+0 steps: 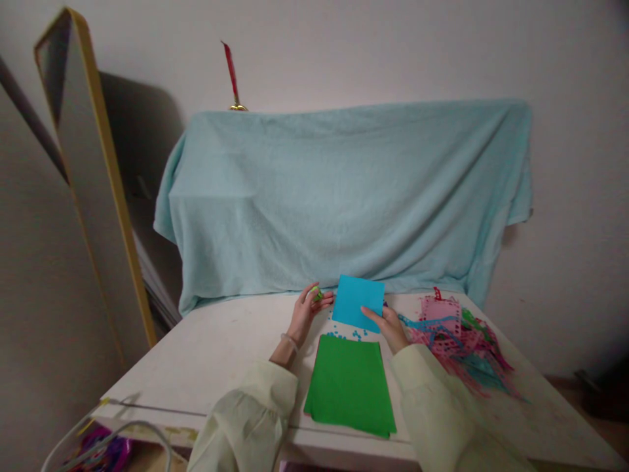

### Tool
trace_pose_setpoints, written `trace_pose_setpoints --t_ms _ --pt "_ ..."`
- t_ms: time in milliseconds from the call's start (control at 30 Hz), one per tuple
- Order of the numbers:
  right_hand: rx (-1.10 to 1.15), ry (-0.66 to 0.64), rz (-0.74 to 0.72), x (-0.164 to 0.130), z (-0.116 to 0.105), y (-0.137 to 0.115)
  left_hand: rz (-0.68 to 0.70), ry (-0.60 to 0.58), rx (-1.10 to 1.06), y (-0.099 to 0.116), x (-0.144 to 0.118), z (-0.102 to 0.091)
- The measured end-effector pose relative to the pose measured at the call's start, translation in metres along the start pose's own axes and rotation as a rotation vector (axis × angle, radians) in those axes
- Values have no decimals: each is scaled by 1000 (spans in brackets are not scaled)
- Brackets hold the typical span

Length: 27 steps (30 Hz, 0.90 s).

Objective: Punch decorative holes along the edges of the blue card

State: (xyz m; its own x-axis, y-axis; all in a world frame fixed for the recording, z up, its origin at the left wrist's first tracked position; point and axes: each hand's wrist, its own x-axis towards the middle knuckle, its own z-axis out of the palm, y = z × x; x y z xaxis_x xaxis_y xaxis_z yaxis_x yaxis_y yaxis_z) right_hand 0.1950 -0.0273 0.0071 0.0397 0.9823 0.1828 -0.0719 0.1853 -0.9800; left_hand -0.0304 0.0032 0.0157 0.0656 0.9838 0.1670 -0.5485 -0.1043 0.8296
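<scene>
Your hands are apart, both forearms reaching forward over the white surface (221, 354). Your left hand (305, 313) curls around a small lime-green tool (317, 294), fingers pointing right. Your right hand (389, 326) pinches the blue paper square (358, 298), thumb flat on top, just beyond the green paper stack (351, 383); blue paper bits (344, 335) lie between sheet and stack.

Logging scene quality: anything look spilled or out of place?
Yes. Blue bits lie scattered between the blue sheet and the green stack, loose like spilled confetti. At right, strips lie in a tangled heap, unsorted.
</scene>
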Motion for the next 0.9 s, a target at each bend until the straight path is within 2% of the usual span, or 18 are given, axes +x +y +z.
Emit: trace_pose_setpoints --t_ms 467,767,900 --pt "-158 -99 -65 -1 2 5 22 122 151 -3 3 -3" --pt "-144 -137 -78 -3 6 2 106 64 191 -9 4 -10" --pt "-120 -143 -62 -3 5 2 26 111 141 -10 7 -11"
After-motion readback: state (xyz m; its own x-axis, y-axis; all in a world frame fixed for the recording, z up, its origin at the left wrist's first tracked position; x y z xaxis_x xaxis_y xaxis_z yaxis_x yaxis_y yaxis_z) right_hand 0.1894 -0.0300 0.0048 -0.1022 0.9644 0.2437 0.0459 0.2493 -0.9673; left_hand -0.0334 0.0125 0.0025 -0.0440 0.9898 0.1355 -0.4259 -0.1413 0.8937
